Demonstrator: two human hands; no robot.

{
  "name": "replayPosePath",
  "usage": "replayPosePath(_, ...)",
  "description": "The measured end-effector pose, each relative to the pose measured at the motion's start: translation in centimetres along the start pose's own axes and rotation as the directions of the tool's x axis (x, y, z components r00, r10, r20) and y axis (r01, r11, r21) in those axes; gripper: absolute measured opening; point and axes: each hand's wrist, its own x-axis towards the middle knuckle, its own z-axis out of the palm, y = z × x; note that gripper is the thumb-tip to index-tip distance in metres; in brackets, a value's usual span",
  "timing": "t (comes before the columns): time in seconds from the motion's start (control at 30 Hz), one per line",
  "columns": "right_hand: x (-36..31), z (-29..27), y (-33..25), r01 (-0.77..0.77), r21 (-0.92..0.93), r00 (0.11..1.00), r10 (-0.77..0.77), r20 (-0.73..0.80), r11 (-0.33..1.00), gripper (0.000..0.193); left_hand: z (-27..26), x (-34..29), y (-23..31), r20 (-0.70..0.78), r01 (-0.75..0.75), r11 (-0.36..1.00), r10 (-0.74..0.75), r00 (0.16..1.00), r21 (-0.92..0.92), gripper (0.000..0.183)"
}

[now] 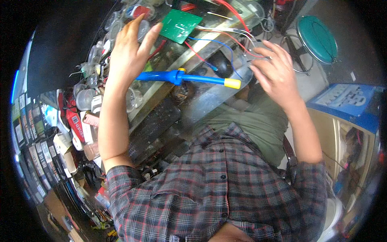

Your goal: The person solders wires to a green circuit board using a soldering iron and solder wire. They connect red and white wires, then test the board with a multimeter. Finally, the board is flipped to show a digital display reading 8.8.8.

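A green circuit board (pixel 181 25) with pale specks on it sits over the bench ahead of me. My left hand (pixel 131 48) is beside it with fingers stretched out, its thumb tip at the board's left edge; whether it touches is unclear. White, red and blue wires trail from the board to the right. My right hand (pixel 277 74) has bent fingers around the ends of the red wire (pixel 238 39) and white wires, some of which vanish behind the fingertips. Between my hands lies a blue soldering iron (pixel 189 77) with a yellow tip cover.
Clear plastic containers (pixel 117 30) crowd the left of the bench. A thick red cable (pixel 234 12) runs at the back. A round green-topped stool (pixel 317 39) stands at right, above a blue-topped cabinet (pixel 342 99). Stacked boxes (pixel 38 161) fill the far left.
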Motion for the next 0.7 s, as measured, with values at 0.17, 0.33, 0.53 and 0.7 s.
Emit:
replayPosePath(0.17, -5.7, 0.2, 0.4, -0.209, -0.007, 0.976, 0.209, 0.066, 0.978, 0.017, -5.4, -7.6, 1.4, -0.249, 0.054, 0.951, -0.133, 0.959, -0.303, 0.037)
replayPosePath(0.33, -10.0, 1.0, 0.0, -0.364, 0.010, 0.909, 0.353, 0.222, 0.931, 0.015, -1.6, -19.5, 6.2, 0.016, -0.260, 0.811, 0.314, 0.949, -0.524, 0.029)
replayPosePath(0.53, -7.0, 0.0, 0.6, -0.393, -0.006, 0.893, 0.383, 0.235, 0.920, 0.012, 6.1, -22.4, 8.5, 0.005, -0.055, 0.644, 0.090, 0.996, -0.763, 0.026)
replayPosePath(0.7, 1.4, -1.4, 1.8, -0.376, 0.004, 0.919, 0.373, 0.128, 0.927, 0.012, 10.6, -24.5, 8.3, 0.072, -0.021, 0.664, 0.112, 0.991, -0.748, 0.033)
